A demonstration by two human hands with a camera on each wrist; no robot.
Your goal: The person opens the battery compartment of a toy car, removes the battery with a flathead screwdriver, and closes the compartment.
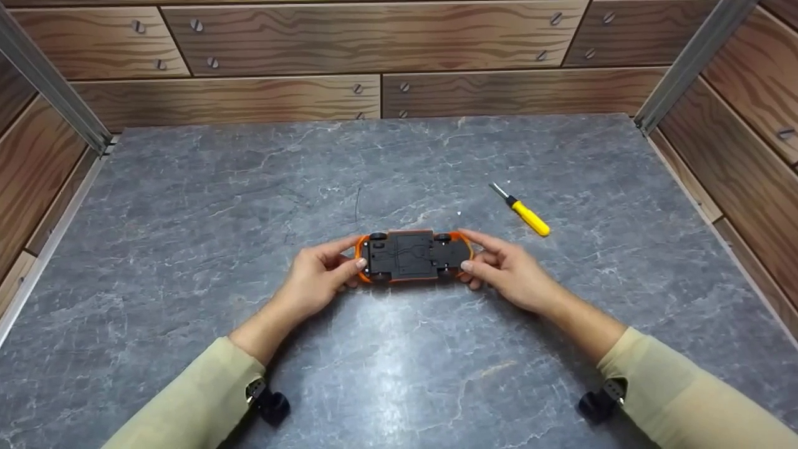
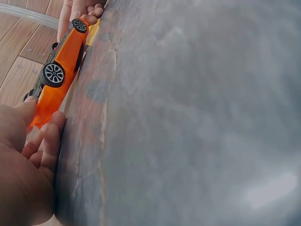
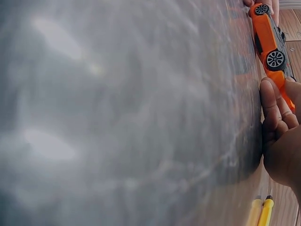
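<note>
In the head view, holds an orange toy car (image 1: 408, 255) underside up over the middle of the grey tabletop (image 1: 386, 349), turned lengthwise from left to right. Grasps the left end between thumb and fingers of the left hand (image 1: 315, 280), and the right end likewise with the right hand (image 1: 514, 274). Farther away and to the right, shows a yellow-handled screwdriver (image 1: 528, 216), well apart from the car, with shaft pointing far and left.

In the left wrist view, pinches the car's left end with thumb against the dark underside and fingers at the orange body. Cannot tell whether touching the tabletop.

In the right wrist view, grips the right end the same way, with the screwdriver's yellow handle beyond, to the right.
</note>
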